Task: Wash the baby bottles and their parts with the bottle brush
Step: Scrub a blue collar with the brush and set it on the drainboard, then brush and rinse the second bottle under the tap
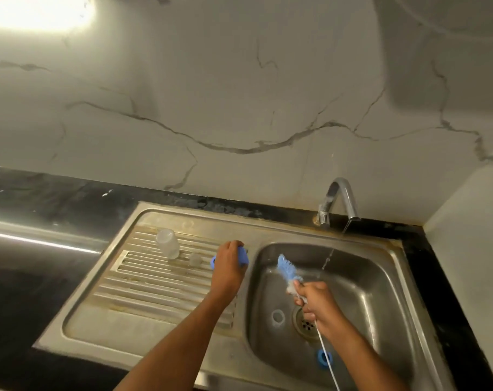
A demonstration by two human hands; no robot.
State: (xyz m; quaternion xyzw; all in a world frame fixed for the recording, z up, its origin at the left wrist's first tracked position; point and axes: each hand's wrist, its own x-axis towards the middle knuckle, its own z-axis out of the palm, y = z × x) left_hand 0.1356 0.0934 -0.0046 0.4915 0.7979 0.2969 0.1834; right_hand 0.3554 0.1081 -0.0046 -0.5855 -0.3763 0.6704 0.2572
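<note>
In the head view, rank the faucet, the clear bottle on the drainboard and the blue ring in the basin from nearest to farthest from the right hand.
From the right hand:
1. Blue ring, just below it at the basin's near edge.
2. Faucet, up behind the basin.
3. Clear bottle, far left on the drainboard, beyond the left hand.

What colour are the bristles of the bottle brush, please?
Blue, on the bottle brush in the right hand; head view.

Single head-worn wide-angle view, looking forward and down from above the counter point(56, 210). Faces the marble wall point(239, 94), with the sink point(380, 292) near, low in frame. Both forearms enter from the bottom edge. No second view to overlap.
</note>
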